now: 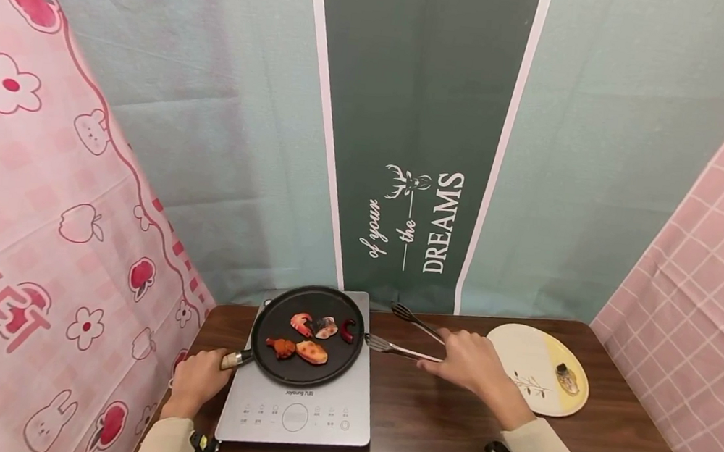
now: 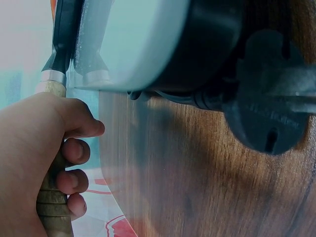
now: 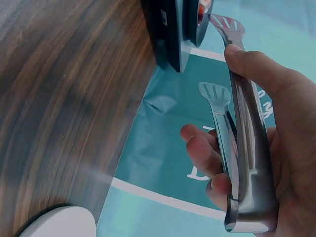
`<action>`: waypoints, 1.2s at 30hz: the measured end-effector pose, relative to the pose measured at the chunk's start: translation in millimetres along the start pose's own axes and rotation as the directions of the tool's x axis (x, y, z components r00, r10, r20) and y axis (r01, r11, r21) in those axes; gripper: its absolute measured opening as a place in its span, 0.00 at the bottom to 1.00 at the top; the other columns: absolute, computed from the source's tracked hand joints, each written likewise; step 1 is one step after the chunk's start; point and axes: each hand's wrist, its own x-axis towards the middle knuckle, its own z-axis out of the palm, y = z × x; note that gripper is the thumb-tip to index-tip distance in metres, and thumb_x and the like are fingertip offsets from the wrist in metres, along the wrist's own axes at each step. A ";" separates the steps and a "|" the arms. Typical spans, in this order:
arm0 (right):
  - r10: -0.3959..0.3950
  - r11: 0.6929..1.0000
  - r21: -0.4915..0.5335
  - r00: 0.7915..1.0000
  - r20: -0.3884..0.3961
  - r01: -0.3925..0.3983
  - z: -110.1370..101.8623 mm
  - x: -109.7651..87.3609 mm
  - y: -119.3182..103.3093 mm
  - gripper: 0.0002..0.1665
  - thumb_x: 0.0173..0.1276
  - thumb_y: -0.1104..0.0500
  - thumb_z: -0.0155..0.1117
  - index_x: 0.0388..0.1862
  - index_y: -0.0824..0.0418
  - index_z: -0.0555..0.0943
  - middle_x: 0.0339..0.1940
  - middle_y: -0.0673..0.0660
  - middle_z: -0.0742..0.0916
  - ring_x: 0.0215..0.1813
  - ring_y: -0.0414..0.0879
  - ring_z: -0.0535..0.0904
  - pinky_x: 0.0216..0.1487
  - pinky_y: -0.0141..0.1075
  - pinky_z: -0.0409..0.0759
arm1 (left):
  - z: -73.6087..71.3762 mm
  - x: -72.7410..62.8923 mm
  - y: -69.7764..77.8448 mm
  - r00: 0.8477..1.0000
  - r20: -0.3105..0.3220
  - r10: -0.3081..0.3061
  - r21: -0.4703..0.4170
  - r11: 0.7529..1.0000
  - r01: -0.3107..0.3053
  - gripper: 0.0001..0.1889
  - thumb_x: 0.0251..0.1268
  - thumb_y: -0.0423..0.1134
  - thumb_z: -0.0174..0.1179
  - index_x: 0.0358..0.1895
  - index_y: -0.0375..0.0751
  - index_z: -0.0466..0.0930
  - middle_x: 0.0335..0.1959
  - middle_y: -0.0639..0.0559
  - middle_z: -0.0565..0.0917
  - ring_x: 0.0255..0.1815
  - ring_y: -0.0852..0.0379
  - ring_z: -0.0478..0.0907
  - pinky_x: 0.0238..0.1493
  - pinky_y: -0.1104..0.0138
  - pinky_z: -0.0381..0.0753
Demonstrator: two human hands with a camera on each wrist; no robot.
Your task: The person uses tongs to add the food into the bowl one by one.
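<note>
My left hand (image 1: 198, 383) grips the wooden handle (image 2: 54, 210) of a round black frying pan (image 1: 277, 320), fingers wrapped round it in the left wrist view. In the pan lie a shrimp (image 1: 301, 323), a grey-and-white piece (image 1: 326, 328), a dark red curled piece (image 1: 347, 331), an orange-brown piece (image 1: 282, 348) and a flat golden piece (image 1: 313, 353). Right of the pan, my right hand (image 1: 469, 364) holds metal tongs (image 3: 254, 153) between thumb and fingers. The tongs' arms are spread with nothing between them; the nearer tip is right by the pan's rim.
The pan sits on a silver induction cooker (image 1: 331, 438) on a dark wood table (image 1: 422, 421). To the right, a white-and-yellow plate (image 1: 510, 349) bears a small grey-and-yellow food piece (image 1: 567, 379). Printed curtains (image 1: 246, 135) stand behind and at both sides.
</note>
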 end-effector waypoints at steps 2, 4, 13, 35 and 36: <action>0.006 1.000 0.005 1.000 0.005 -0.006 -0.6 -1.6 2.7 0.41 0.52 0.26 0.77 0.44 0.59 0.85 0.22 0.57 0.85 0.24 0.55 0.82 0.23 0.49 0.75 | 0.1 0.1 0.2 1.000 0.001 -0.001 -0.001 1.000 0.001 0.10 0.62 0.41 0.69 0.42 0.39 0.86 0.30 0.41 0.88 0.27 0.38 0.84 0.27 0.46 0.76; 0.012 1.000 0.010 1.000 0.013 -0.012 -1.0 -2.9 5.9 0.41 0.52 0.26 0.77 0.45 0.59 0.85 0.22 0.58 0.85 0.24 0.55 0.81 0.24 0.49 0.75 | 0.2 0.1 0.2 1.000 0.000 -0.001 -0.002 1.000 0.001 0.10 0.62 0.41 0.69 0.42 0.39 0.86 0.30 0.41 0.88 0.27 0.37 0.84 0.27 0.46 0.76; 0.055 0.998 0.016 0.997 0.054 -0.056 -2.3 -8.0 19.2 0.43 0.53 0.25 0.76 0.47 0.60 0.86 0.25 0.58 0.87 0.24 0.52 0.82 0.24 0.49 0.76 | 2.0 0.4 -1.2 1.000 -0.006 -0.001 -0.007 1.000 0.001 0.08 0.61 0.40 0.70 0.38 0.40 0.85 0.28 0.41 0.87 0.26 0.37 0.83 0.27 0.45 0.76; 0.109 0.993 0.044 0.993 0.044 -0.111 -4.0 -24.0 50.7 0.40 0.53 0.26 0.77 0.45 0.59 0.85 0.24 0.57 0.86 0.23 0.54 0.80 0.23 0.50 0.73 | 0.8 0.6 -0.8 1.000 0.005 -0.005 -0.006 1.000 0.005 0.09 0.62 0.40 0.69 0.40 0.39 0.85 0.29 0.41 0.87 0.26 0.39 0.83 0.27 0.45 0.76; 0.114 0.992 0.045 0.993 0.044 -0.116 -4.2 -24.8 51.6 0.40 0.53 0.27 0.77 0.45 0.59 0.86 0.24 0.57 0.86 0.23 0.54 0.80 0.23 0.49 0.73 | 0.9 0.5 -0.7 1.000 0.005 -0.005 -0.005 1.000 0.005 0.09 0.62 0.40 0.69 0.40 0.39 0.85 0.30 0.40 0.87 0.26 0.38 0.83 0.27 0.45 0.76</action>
